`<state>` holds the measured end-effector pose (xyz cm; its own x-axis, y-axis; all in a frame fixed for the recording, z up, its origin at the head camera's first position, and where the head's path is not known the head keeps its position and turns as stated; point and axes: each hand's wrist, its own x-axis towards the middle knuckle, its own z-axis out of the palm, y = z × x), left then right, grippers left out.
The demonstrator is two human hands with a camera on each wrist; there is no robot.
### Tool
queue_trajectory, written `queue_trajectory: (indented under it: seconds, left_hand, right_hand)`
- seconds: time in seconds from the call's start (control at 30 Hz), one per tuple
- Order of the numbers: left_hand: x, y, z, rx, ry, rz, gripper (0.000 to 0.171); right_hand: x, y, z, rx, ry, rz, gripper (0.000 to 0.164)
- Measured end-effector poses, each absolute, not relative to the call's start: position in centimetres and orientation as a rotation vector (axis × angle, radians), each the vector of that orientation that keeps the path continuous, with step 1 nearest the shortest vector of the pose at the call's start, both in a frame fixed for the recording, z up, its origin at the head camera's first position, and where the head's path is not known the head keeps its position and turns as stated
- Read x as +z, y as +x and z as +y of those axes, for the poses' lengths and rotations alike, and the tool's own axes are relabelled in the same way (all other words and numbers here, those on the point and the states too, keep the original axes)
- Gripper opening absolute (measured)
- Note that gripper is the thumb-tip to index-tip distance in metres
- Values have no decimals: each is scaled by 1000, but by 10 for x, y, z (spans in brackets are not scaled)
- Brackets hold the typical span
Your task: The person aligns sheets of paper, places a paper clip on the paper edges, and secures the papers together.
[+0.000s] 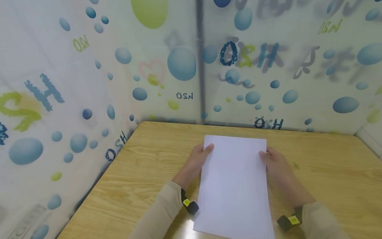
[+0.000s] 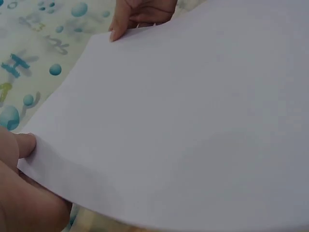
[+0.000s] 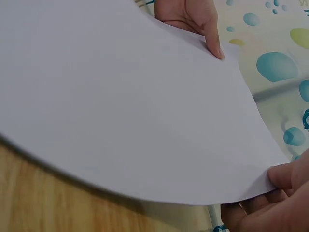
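White rectangular paper is held above the pale wood-grain desk, its long edges pinched by the left hand at eleven o'clock and the right hand at two, thumbs on top, fingers beneath. Desk room spreads toward nine and three, with a narrower strip at twelve.

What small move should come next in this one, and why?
Probably lowering the white paper flat onto the table: the left hand and right hand pinch its opposite sides, thumbs on top, and the right wrist view shows the sheet bowed, not flat.
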<state>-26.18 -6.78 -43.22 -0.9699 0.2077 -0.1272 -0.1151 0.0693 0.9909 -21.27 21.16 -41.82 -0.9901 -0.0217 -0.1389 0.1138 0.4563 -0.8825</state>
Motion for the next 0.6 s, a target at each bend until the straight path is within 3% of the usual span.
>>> queue_trajectory:
  seconds: [0.27,0.5,0.6]
  left_hand:
    - [-443,-266,-66,1992,22,2029,35]
    - [-448,-265,-63,2012,25,2046,28]
    - [-448,-264,-61,2011,-1,2059,27]
  right_hand:
    - [-424,-216,217,-1637,65,2499,72]
    - [-425,-222,230,-1514,59,2500,80]
    - [-421,-224,245,-1470,34,2549,76]
